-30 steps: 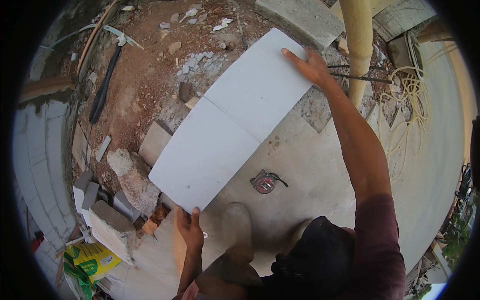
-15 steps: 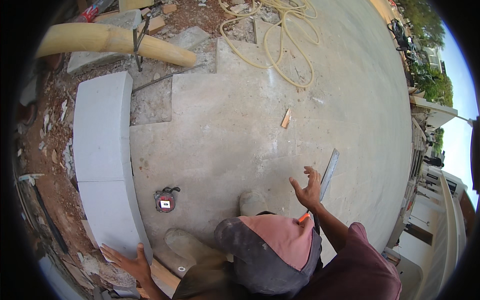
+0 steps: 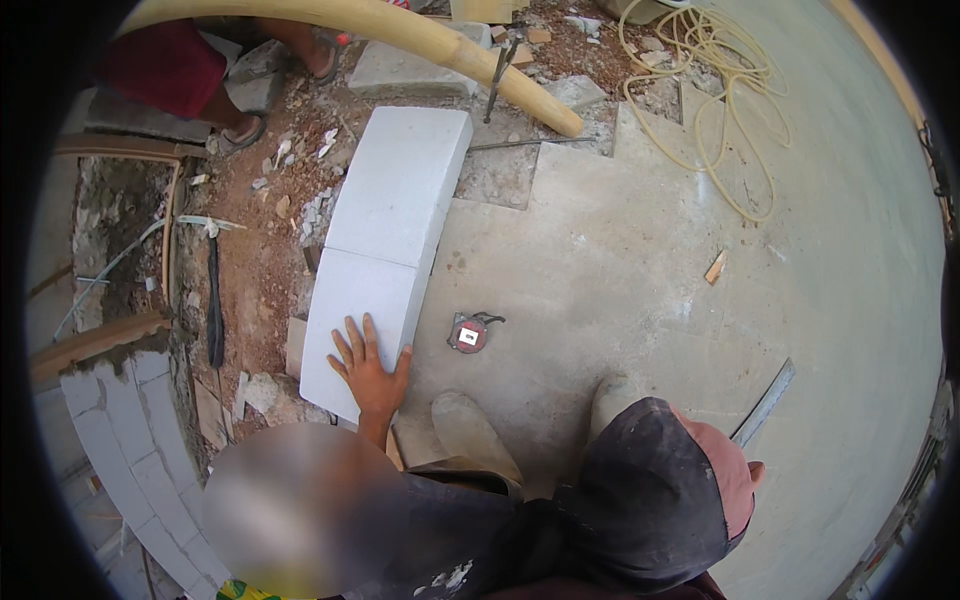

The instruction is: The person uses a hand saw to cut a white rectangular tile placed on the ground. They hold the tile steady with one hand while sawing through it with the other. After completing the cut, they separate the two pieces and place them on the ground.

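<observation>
My left hand [image 3: 372,382] lies palm down with fingers spread on the near white block [image 3: 352,295]. This block meets a second white block [image 3: 400,180] end to end, with a thin seam between them. To the right of the blocks, a round dark-and-red tape measure [image 3: 467,335] rests on the concrete floor [image 3: 590,290]. Farther right lies a flat metal ruler [image 3: 768,400], its near end hidden behind dark and pink fabric [image 3: 660,490]. My right hand is out of sight.
A thick bamboo pole [image 3: 430,45] crosses the far side, near another person's legs [image 3: 215,100]. A coiled pale hose [image 3: 705,160] and a wood scrap [image 3: 716,267] lie at the right. Left of the blocks are rubble, a hammer-like tool [image 3: 214,300] and a block wall [image 3: 135,440].
The view has swung left, so the blocks and tape measure sit farther right in it. My right hand, formerly open beside the ruler, has gone from sight. My left hand stays on the block.
</observation>
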Demonstrator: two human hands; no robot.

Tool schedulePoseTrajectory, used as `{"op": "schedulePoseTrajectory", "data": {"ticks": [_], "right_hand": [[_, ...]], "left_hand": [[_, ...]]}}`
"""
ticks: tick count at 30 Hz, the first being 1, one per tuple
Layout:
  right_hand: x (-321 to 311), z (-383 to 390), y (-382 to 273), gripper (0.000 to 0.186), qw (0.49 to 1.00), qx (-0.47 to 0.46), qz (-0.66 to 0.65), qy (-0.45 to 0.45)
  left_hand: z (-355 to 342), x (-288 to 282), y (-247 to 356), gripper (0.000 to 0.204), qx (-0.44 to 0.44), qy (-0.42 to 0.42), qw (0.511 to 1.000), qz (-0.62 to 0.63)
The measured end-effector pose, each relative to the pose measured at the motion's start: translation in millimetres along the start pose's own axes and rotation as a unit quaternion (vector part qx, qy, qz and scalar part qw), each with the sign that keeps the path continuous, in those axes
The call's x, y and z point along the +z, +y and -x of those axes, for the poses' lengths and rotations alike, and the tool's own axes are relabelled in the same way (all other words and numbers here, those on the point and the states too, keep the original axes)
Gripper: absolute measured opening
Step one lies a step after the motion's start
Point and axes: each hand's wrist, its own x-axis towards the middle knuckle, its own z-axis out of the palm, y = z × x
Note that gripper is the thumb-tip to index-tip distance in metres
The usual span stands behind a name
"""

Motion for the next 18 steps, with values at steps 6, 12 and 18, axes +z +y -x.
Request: {"op": "schedulePoseTrajectory", "data": {"ticks": [6,12,18], "right_hand": [[-9,-36,-31,0.058,0.999,-0.046,0.004,-0.024],[-35,-57,-76,0.050,0.995,-0.099,0.014,-0.030],[-81,-49,-145,0.043,0.985,-0.165,-0.001,-0.056]], "left_hand": [[7,-2,-7,0.092,-0.010,0.019,1.000,0.015],[8,-8,14,0.092,-0.035,0.012,0.999,0.032],[10,-11,10,0.092,-0.020,0.016,0.998,0.061]]}}
